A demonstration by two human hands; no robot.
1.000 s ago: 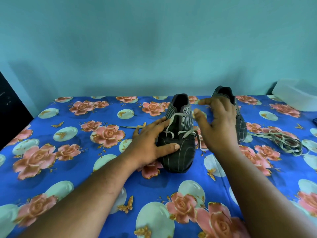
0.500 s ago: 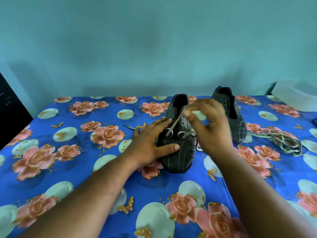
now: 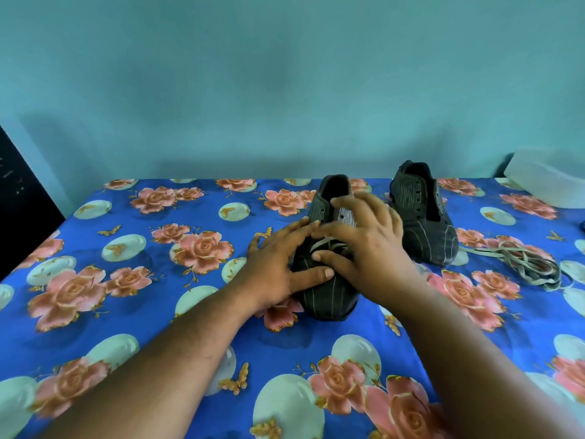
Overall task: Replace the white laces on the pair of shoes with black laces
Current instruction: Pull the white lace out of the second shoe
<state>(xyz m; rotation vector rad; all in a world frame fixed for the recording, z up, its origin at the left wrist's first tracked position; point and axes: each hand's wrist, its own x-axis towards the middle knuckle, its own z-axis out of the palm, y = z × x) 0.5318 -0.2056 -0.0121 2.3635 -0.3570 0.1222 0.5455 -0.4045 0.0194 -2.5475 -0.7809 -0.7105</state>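
Observation:
A dark pinstriped shoe stands mid-bed, toe toward me, with a white lace still crossing its lower eyelets. My left hand rests on the shoe's left side, fingers straight and thumb laid across the toe. My right hand lies over the lacing area with its fingers spread; thumb and forefinger sit on either side of the lace without clearly pinching it. The second shoe stands behind and to the right, its eyelets bare.
A loose tangle of laces lies on the blue floral bedsheet right of the shoes. A white container sits at the far right by the wall. A dark object borders the left edge.
My right hand, which pinched the lace and lifted it half a second ago, has dropped onto the shoe's lacing area with fingers spread. My left hand stays on the shoe.

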